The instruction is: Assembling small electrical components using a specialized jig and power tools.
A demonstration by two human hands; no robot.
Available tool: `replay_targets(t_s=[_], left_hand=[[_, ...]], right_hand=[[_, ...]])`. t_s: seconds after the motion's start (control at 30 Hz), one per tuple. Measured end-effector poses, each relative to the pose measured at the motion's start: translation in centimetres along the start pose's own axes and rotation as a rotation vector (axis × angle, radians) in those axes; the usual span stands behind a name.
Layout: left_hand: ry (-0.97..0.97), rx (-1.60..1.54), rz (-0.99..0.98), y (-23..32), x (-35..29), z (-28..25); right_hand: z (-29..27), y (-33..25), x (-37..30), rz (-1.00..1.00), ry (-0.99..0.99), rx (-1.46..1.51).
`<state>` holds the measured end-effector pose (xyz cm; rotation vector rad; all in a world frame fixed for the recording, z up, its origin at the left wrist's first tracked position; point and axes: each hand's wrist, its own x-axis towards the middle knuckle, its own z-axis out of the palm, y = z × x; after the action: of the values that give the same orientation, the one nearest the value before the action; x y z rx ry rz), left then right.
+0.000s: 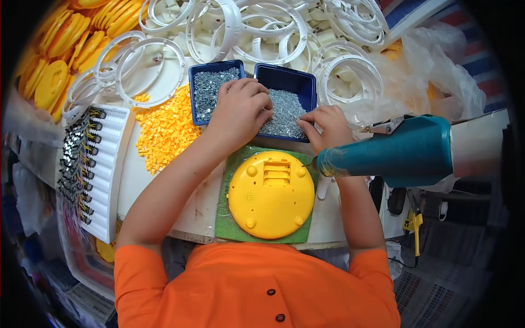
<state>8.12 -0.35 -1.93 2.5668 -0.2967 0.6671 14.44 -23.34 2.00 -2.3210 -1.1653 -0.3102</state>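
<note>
My left hand [242,112] reaches over the gap between two blue bins, its fingers curled down; what they hold, if anything, is hidden. At the right bin [290,78], my right hand [332,127] has thumb and forefinger drawn together by the small silvery screws [283,113] inside. Darker small metal pieces [208,94] fill the left bin [217,65]. Nearer me, a round yellow plastic housing [268,210] lies on a green mat [223,227], its battery compartment facing up. A teal power screwdriver [388,150] crosses in front of my right forearm, its tip beside the housing.
Small yellow parts [164,131] are heaped left of the bins. A white foam tray [112,164] with wired components stands farther left. White rings [350,82] and yellow discs [52,82] pile up behind. Clear plastic bags [437,71] lie at back right.
</note>
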Motion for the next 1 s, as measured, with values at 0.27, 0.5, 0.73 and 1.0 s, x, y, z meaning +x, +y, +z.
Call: replay_targets(t_s=[0.27, 0.5, 0.73, 1.0], left_hand=[[0.099, -0.031, -0.007, 0.3, -0.4, 0.4], [0.035, -0.28, -0.092, 2.9, -2.6, -2.4], [-0.077, -0.366, -0.256, 5.5, -8.5, -5.8], [-0.255, -0.285, -0.002, 8.0, -12.4, -6.9]], right_hand=[[-2.0, -3.7, -8.4, 0.262, -0.072, 0.26], [-1.4, -6.7, -10.8, 0.082, -0.028, 0.142], [-1.9, -7.1, -10.9, 0.047, -0.053, 0.04], [-1.5, -1.9, -4.6, 0.064, -0.035, 0.072]])
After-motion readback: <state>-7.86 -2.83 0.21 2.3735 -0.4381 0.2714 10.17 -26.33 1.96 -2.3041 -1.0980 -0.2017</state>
